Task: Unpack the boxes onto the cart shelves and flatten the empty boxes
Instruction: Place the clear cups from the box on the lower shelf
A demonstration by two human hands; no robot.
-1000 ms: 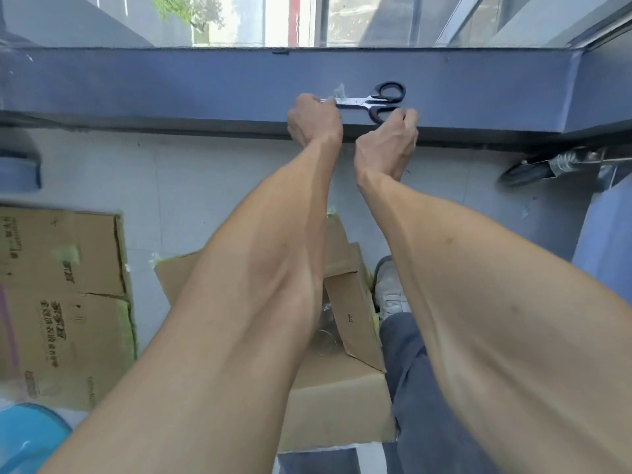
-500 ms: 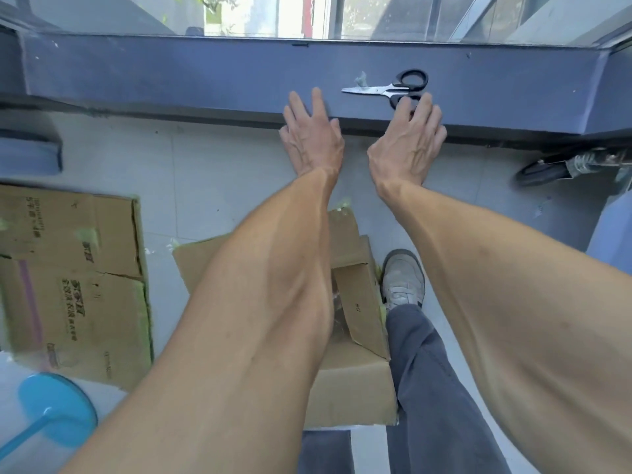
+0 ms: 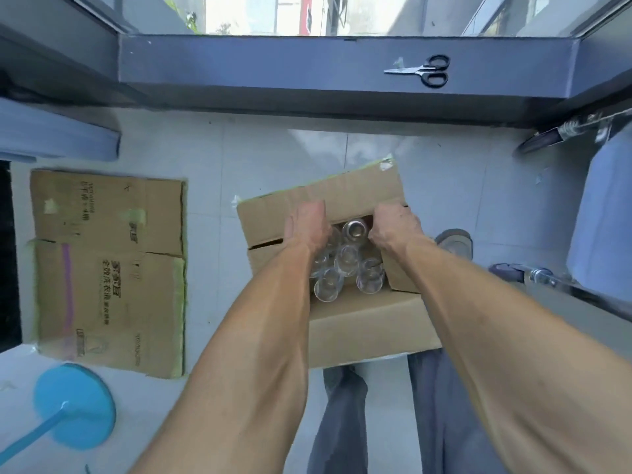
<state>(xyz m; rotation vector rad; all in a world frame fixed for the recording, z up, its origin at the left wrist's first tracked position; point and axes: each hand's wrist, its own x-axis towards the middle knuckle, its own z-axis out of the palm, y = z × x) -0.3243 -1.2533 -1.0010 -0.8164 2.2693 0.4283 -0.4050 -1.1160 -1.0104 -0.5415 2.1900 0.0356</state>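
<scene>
the open cardboard box [image 3: 359,323] sits on the floor between your feet, flaps up, packed with clear drinking glasses [image 3: 345,265] standing rim-up and touching one another. your left hand [image 3: 307,227] reaches into the box mouth with fingers curved down among the glasses; whether it has one gripped you cannot tell, since the fingertips are hidden. your right hand [image 3: 393,227] is curled over the edge of the right inner flap [image 3: 398,271], holding it back from the opening.

judge the glasses as light singly but brittle and slick, and likely to clink or chip where they touch. take each around its body, not by the rim, and lift it straight up so it clears its neighbours. the box itself is probably heavy while full and soft at the flaps, so do not haul it by them.

a flattened box [image 3: 109,268] lies on the floor to your left, and the scissors [image 3: 422,71] rest on the window sill [image 3: 273,63], well apart from the box.
</scene>
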